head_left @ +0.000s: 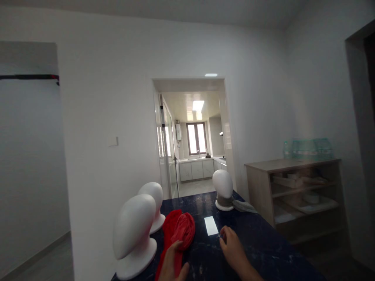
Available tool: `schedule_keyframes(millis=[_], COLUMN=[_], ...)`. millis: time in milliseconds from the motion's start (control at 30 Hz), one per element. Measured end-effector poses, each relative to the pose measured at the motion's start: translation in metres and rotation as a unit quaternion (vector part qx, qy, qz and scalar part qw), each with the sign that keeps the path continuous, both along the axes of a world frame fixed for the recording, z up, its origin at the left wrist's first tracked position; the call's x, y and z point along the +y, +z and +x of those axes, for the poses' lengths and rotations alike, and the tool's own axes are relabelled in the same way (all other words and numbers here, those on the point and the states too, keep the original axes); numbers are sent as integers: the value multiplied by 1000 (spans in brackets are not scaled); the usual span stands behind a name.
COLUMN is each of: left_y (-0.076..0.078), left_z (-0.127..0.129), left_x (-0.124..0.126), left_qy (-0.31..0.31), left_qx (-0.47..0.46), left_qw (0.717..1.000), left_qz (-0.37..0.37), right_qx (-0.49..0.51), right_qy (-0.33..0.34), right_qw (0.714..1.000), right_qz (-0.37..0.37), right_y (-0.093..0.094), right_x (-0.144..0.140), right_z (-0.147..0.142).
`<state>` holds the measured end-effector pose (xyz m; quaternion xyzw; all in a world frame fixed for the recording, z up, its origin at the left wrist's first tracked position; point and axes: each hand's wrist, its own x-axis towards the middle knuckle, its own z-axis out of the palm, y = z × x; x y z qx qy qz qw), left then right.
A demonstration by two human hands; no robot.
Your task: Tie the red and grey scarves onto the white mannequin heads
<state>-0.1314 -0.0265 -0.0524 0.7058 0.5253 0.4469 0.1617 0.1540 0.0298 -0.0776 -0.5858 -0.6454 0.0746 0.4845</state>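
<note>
A red cloth item (184,232), bunched and gathered at its far end, lies on the dark blue marbled table (202,253); its exact kind I cannot tell. My left hand (172,261) is over the near part of this red cloth, thumb spread from the fingers, fingertips touching it. Above the table to the right, my right hand (233,248) has loosely bent fingers with a gap between thumb and forefinger, and no object shows in it. Just beyond its fingertips is a bright white rectangle (211,226), perhaps a reflection.
Two white mannequin heads (134,226) (152,193) stand at the table's left edge. Another mannequin head (222,183) is at the far end, grey cloth (244,205) around its base. A wooden shelf unit (259,187) with bottles (312,149) stands right; a doorway opens ahead.
</note>
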Motion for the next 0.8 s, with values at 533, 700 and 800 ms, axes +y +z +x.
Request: schedule_keyframes(millis=[533, 700, 800], left_y=[9, 33, 31], left_z=[32, 29, 57], left_x=[109, 117, 97], left_qy=[175, 181, 165], left_qx=[420, 410, 359], left_qw=[879, 886, 915], left_qz=[-143, -117, -80], right_qx=[-12, -7, -7], right_qy=[29, 23, 17], right_qw=[999, 1000, 1000], right_qz=[-24, -20, -21], right_y=[-15, -12, -10], right_x=[22, 20, 18], right_z=[15, 20, 20])
